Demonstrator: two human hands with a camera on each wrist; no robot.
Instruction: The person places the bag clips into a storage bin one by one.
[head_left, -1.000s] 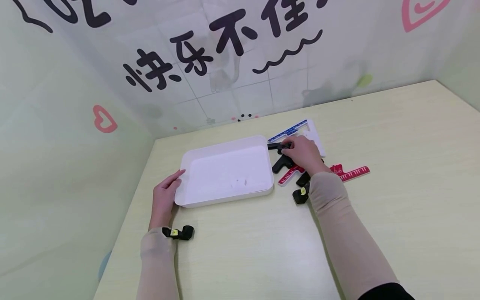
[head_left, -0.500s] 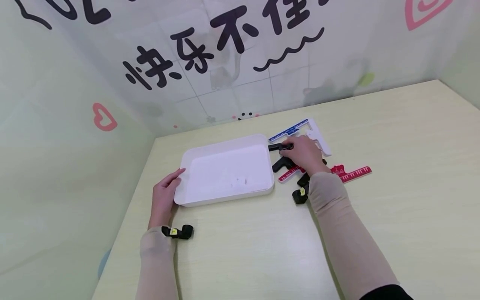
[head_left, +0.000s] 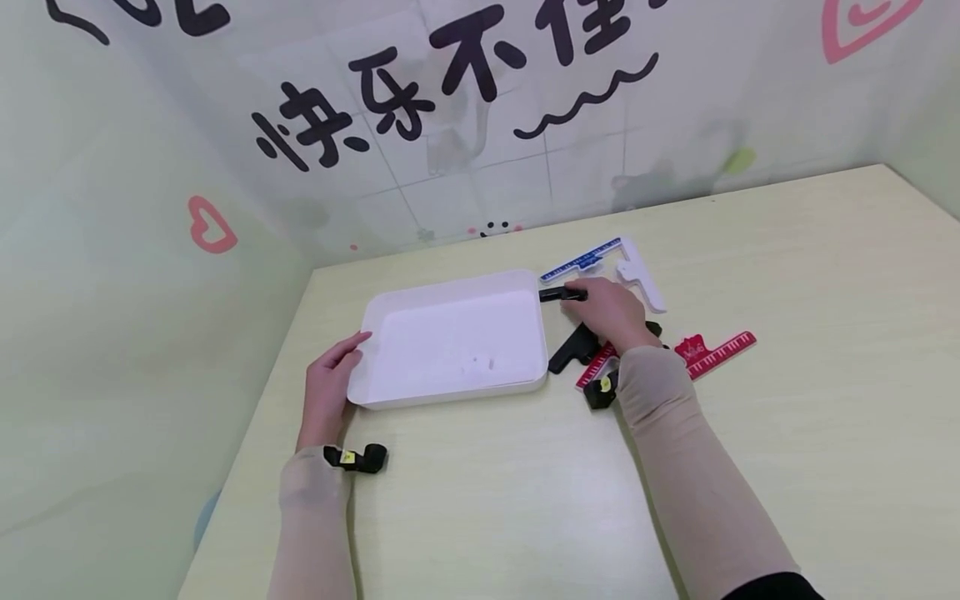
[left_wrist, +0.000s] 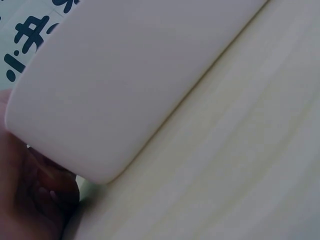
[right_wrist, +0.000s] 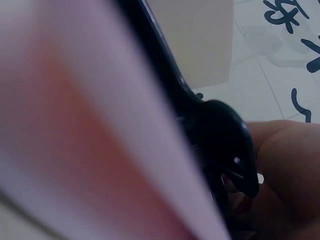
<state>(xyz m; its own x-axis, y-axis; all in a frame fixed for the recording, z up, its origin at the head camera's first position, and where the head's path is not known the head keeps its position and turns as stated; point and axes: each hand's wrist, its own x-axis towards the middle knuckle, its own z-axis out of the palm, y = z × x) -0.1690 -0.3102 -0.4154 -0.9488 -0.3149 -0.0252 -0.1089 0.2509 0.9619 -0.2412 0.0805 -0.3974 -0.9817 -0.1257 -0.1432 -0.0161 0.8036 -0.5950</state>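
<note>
In the head view my left hand (head_left: 328, 392) holds the left side of a shallow white tray (head_left: 358, 387), fingers over its rim. The left wrist view shows the tray's outer wall (left_wrist: 125, 90) beside that hand (left_wrist: 25, 185). My right hand (head_left: 606, 310) grips a black plastic clip (head_left: 561, 294) just off the tray's right edge. Up close, the clip's glossy curved part (right_wrist: 220, 135) shows between thumb and fingers. Below the hand lie another black clip (head_left: 573, 350) and red-and-white clips (head_left: 708, 354), partly hidden by hand and wrist. A blue-and-white clip (head_left: 581, 260) lies behind.
Tiny pale bits (head_left: 480, 364) show on the tray floor. The light wooden table (head_left: 480, 500) meets a wall sheet (head_left: 465, 192) with dark lettering at the back. Each wrist wears a black camera (head_left: 371, 458).
The black and red clips under my right hand have shifted toward the near side and right. The white part of the back clip also sits farther right. My left hand stays on the tray.
</note>
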